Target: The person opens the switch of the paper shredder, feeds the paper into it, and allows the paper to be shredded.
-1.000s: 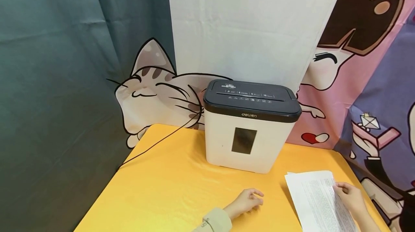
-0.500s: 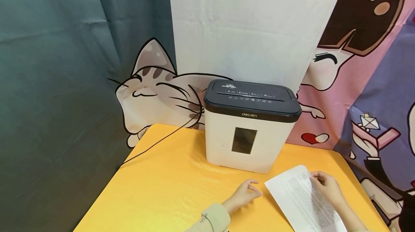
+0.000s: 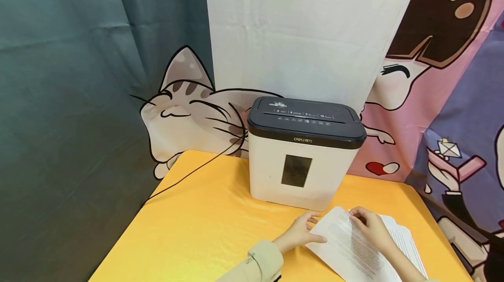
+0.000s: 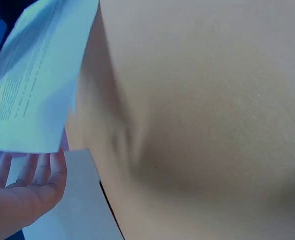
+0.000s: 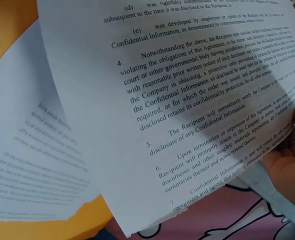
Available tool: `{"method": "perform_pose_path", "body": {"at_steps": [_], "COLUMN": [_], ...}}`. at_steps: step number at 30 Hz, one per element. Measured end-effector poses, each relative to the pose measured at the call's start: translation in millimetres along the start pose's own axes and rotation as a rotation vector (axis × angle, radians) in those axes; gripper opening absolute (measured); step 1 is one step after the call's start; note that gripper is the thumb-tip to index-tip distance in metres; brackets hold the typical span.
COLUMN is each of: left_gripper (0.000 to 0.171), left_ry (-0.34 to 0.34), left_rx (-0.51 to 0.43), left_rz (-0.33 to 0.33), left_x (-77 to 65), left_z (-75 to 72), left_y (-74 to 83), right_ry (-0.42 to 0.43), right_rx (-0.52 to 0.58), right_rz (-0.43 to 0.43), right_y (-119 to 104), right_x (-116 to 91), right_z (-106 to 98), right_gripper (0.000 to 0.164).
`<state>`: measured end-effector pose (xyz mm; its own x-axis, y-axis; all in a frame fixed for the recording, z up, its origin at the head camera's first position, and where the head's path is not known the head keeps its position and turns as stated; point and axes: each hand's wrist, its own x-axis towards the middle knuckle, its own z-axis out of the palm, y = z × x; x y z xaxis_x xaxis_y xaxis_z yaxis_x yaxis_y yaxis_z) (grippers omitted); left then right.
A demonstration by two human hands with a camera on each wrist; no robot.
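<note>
A printed sheet of paper (image 3: 346, 244) is raised at a tilt over the table's front right. My right hand (image 3: 370, 230) pinches it near its far edge; in the right wrist view that hand (image 5: 291, 162) shows at the sheet's border. Beside the near left corner, my left hand (image 3: 301, 231) has its fingers spread and thumb apart. Its fingertips reach the sheet's edge in the left wrist view, where the fingers (image 4: 42, 172) are fairly straight; whether they touch is unclear. More printed sheets (image 3: 407, 240) lie on the table, partly covered by the raised one and the right arm.
A white paper shredder (image 3: 267, 172) with a dark slotted top (image 3: 256, 118) stands behind the hands. Its black cord (image 3: 193, 171) runs left across the yellow table (image 3: 189, 225). A printed cloth backdrop (image 3: 299, 32) hangs behind.
My right hand has drawn the sheet leftward, away from the other sheets, which now show beneath. The left hand has spread its fingers and come up to the sheet's corner.
</note>
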<state>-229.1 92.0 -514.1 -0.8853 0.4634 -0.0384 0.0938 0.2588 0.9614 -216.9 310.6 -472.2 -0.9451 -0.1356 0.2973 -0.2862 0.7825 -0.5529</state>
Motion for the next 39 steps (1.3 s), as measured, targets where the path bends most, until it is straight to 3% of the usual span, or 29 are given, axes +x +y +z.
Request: {"method": "perform_pose_path", "body": {"at_steps": [4, 8, 14, 19, 25, 29, 39], "left_gripper": [0.054, 0.037, 0.024, 0.018, 0.017, 0.018, 0.018], "left_ry": [0.007, 0.027, 0.110, 0.198, 0.242, 0.283, 0.316], "left_rx": [0.071, 0.087, 0.146, 0.116, 0.076, 0.069, -0.065], "left_rz": [0.041, 0.057, 0.045, 0.003, -0.004, -0.021, -0.015], "left_x": [0.3, 1.3, 1.5, 0.2, 0.6, -0.5, -1.8], "left_z": [5.1, 10.0, 13.4, 13.3, 10.8, 4.7, -31.4], "left_y": [5.4, 5.1, 1.6, -0.7, -5.1, -7.4, -16.3], "right_ry": [0.001, -0.004, -0.014, -0.031, -0.039, -0.015, -0.074], "right_rx": [0.006, 0.001, 0.017, 0.035, 0.041, 0.048, 0.022], "right_rz": [-0.040, -0.094, -0.140, -0.162, -0.168, -0.215, -0.153], "right_y": [-8.9, -18.8, -30.5, -33.6, -34.2, -33.3, -31.9], "right_x": [-0.8, -2.1, -1.4, 0.0, 1.4, 1.4, 5.8], "right_z": [6.8, 12.6, 21.5, 25.4, 25.9, 26.2, 16.1], "right_gripper": [0.006, 0.008, 0.014, 0.013, 0.011, 0.012, 0.004]}}
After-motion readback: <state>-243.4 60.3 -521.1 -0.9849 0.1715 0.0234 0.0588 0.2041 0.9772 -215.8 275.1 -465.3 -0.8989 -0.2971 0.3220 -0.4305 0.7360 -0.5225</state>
